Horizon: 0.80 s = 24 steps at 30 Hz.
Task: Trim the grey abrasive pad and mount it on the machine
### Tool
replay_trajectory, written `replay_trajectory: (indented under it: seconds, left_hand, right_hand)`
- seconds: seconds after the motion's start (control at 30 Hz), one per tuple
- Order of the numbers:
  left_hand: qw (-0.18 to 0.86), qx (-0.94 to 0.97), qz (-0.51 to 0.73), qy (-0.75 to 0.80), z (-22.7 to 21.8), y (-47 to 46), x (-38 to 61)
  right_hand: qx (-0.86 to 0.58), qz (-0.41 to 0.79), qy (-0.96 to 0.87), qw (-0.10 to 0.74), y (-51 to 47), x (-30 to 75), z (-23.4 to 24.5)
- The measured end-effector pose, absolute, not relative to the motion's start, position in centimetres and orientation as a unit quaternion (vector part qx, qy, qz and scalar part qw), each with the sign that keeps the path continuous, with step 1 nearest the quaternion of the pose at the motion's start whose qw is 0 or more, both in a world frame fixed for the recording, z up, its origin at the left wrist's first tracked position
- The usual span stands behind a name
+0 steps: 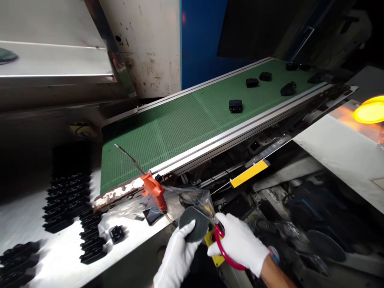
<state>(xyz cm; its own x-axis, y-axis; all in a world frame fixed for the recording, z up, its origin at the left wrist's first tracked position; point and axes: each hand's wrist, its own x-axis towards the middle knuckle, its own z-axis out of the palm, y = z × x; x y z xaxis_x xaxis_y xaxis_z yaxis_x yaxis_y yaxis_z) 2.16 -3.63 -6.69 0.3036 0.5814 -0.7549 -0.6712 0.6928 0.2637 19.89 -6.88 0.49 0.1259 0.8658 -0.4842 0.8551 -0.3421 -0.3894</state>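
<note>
My left hand, in a white glove, pinches a dark grey round disc with the thumb on its upper face. My right hand, also gloved in white, grips a pair of scissors with red handles. The scissor blades reach toward the disc's upper right edge; whether they touch it I cannot tell. Just beyond my hands, an orange air blow gun with a long metal nozzle rests at the conveyor's near corner. Under it lie a clear plastic bag and a dark phone-like slab.
A green conveyor belt carries several small black parts. Stacked rows of black parts stand on the metal table at left, with a single black part nearby. A yellow light glows at right. Another dark disc lies lower right.
</note>
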Motion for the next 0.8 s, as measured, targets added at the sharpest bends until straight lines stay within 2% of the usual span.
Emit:
replay_trajectory:
  seconds: [0.2,0.4,0.67,0.8]
  left_hand:
    - [0.806,-0.063,0.382,0.448,-6.2,-3.3,1.9]
    - [0.801,-0.070,0.386,0.453,-6.9,-3.2,0.9]
    - [0.822,-0.077,0.379,0.417,-7.6,-3.0,0.3]
    - [0.826,-0.080,0.374,0.414,-7.8,-2.8,0.0]
  right_hand:
    - [-0.731,0.396,-0.555,0.035,-6.6,20.6,0.0]
    - [-0.712,0.444,-0.544,0.016,-5.7,20.3,0.0]
    - [-0.724,0.358,-0.589,-0.022,-4.5,18.8,0.3]
    - [-0.721,0.380,-0.578,-0.025,-4.4,18.9,-0.5]
